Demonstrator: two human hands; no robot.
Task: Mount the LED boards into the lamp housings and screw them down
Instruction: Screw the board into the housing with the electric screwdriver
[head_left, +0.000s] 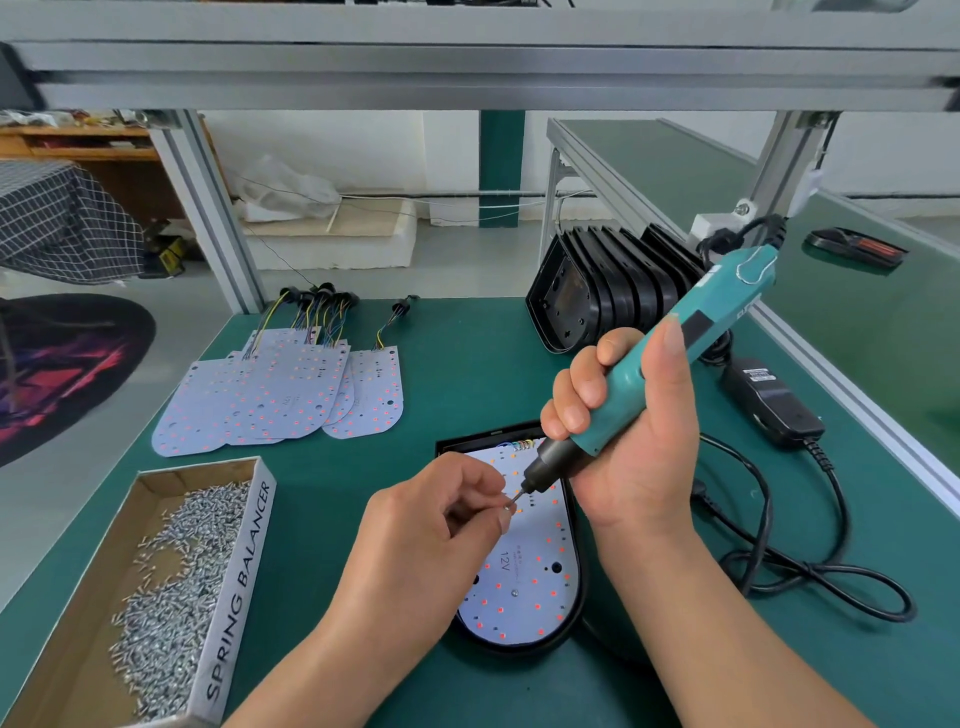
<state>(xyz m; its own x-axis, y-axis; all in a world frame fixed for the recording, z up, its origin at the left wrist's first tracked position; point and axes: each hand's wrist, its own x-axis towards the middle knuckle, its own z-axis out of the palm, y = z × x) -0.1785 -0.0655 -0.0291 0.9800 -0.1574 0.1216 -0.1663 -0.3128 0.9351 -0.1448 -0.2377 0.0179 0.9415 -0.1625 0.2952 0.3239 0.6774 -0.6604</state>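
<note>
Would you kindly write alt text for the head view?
The right hand holds a teal electric screwdriver, its bit meeting a screw pinched by the left hand, above an LED board seated in a black housing.

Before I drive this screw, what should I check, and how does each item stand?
1. The LED board lies inside the housing rim: ok.
2. The left hand pinches the screw at the screwdriver bit tip: ok.
3. The right hand grips the screwdriver round its body: ok.
4. Bit lined up over a board hole: cannot tell, fingers hide it.
5. Screw straight on the bit: cannot tell, too small.
6. The box at left has spare screws: ok.
</note>
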